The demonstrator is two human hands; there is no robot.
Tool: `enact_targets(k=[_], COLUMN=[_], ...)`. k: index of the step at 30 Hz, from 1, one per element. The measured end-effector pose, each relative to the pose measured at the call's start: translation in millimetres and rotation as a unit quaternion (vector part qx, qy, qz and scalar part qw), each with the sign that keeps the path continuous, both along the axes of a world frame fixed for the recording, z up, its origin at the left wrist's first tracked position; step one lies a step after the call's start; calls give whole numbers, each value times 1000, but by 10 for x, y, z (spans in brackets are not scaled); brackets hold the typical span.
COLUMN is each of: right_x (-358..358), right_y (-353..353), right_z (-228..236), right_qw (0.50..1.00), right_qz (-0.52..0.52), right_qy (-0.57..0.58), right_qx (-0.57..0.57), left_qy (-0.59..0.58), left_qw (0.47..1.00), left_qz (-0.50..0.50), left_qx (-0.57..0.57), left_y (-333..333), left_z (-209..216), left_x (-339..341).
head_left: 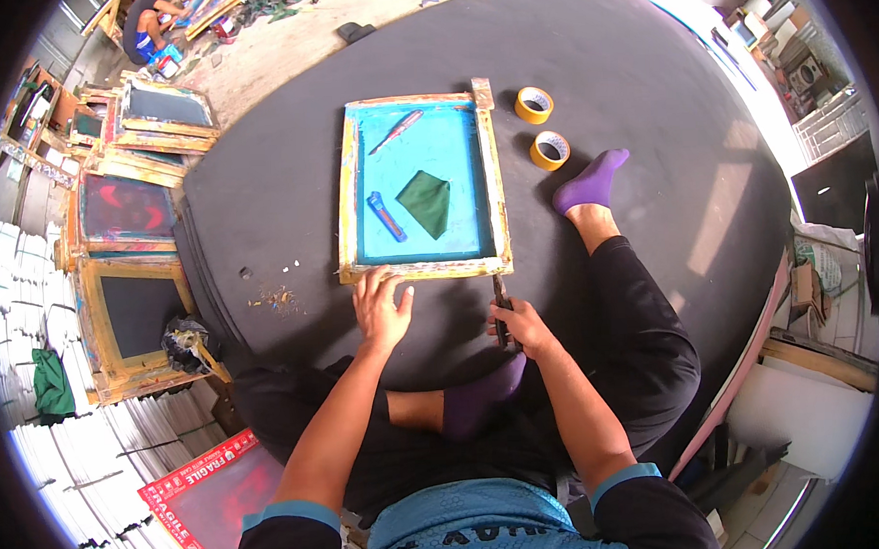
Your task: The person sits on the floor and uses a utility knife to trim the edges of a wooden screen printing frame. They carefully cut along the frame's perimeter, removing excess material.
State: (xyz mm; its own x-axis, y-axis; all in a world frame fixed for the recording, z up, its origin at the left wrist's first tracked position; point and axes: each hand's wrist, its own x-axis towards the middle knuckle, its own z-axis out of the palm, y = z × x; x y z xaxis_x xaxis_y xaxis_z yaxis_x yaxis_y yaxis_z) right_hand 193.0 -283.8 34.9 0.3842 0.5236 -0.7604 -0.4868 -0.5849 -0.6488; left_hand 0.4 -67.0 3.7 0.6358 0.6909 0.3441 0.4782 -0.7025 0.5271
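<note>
Head, tool (500,292) in right grip (525,326), frame (500,209) beyond

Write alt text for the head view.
A person's left hand rests on the near edge of a wooden frame; the right hand holds a dark tool at its near right corner. On the frame's blue panel lie a screwdriver, blue cutter and green cloth; two yellow tape rolls sit to its right.

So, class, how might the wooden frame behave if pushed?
The wooden frame looks stiff, being thick-sided all round. It would probably slide rather than tip, since it lies flat. The green cloth lying inside might shift.
</note>
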Motion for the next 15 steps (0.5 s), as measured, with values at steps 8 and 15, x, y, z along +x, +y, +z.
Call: enact_targets(k=[8,15], right_x=[256,252], right_y=[-76,-31], right_z=[-69,-86], right_qw=[990,986], right_qz=[66,71], right_qy=[-92,-115], right_qx=[-80,-100], left_qy=[83,92], left_qw=[996,995], left_qz=[-43,-42], left_qx=[1,0], left_y=[-200,-199], left_z=[-240,-249], left_x=[252,254])
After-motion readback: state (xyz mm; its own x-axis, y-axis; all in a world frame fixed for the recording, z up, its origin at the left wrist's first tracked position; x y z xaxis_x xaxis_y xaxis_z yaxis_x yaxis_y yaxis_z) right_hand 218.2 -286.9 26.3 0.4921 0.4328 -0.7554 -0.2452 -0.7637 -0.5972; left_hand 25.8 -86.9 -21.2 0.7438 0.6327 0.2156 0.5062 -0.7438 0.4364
